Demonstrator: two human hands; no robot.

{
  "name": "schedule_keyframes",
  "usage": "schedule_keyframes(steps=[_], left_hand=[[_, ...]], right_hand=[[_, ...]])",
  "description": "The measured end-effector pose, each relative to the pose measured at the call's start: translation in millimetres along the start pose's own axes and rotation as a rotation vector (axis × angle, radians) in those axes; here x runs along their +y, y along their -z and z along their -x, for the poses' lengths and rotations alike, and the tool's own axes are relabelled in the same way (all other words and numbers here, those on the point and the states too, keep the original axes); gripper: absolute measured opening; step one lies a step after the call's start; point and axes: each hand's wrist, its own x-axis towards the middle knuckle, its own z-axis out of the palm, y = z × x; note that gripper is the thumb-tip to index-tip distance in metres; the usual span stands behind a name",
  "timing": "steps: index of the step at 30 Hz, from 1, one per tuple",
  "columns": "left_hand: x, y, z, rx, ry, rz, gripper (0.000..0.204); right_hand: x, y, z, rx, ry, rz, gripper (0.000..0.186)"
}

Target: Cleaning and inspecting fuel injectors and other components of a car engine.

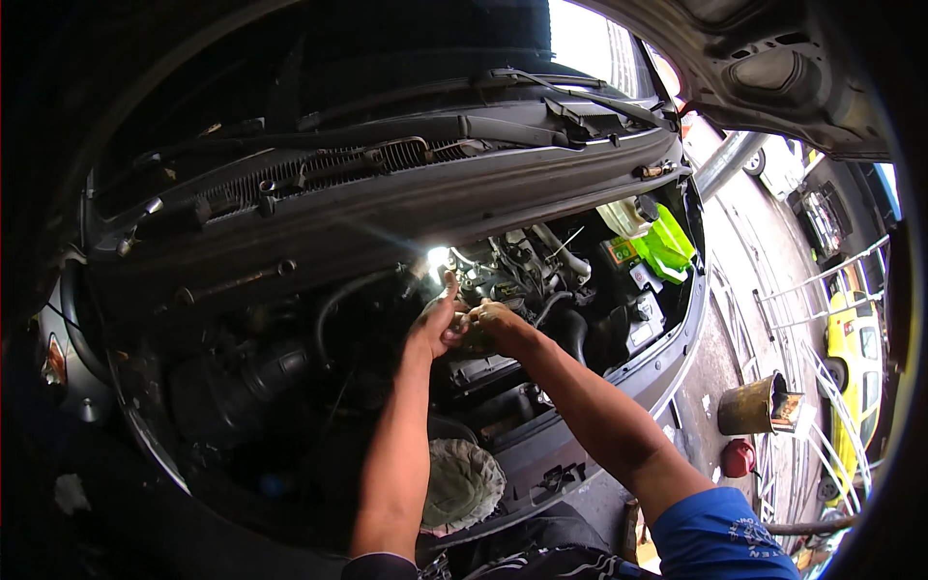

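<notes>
Both my arms reach into the engine bay [483, 372] of a vehicle with its hood up. My left hand [440, 324] is over the middle of the engine, one finger pointing up and the others curled around something I cannot make out. Right beside it, my right hand [495, 324] is closed, its fingertips meeting the left hand; what it grips is hidden. A bright work light [439, 257] shines just beyond the raised finger. Hoses and engine parts [517, 275] lie close to the right hand.
A long wrench [237, 281] rests on the cowl, with sockets [267, 188] near the wipers [517, 130]. At right are a white reservoir [623, 218] and a bright green sheet-like item [669, 246]. A round cloth-covered thing [464, 483] sits at the front edge. A bucket [746, 406] stands outside.
</notes>
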Motion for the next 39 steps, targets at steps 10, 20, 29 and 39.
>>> schedule_keyframes(steps=[10,20,29,39], left_hand=[[-1.3,0.3,-0.4,-0.027,-0.005,0.141,0.096],[-4.5,-2.0,-10.2,-0.061,-0.021,0.135,0.096],[-3.0,5.6,-12.3,0.204,-0.119,-0.168,0.097],[2.8,16.5,21.0,0.336,-0.374,-0.831,0.062]], right_hand=[[-8.5,-2.2,-0.9,-0.046,0.403,0.275,0.01],[7.8,12.0,-8.1,0.142,0.117,0.532,0.017],[-30.7,-12.9,-4.9,0.293,-0.337,0.57,0.039],[-90.0,-31.4,156.0,0.614,0.035,0.69,0.029]])
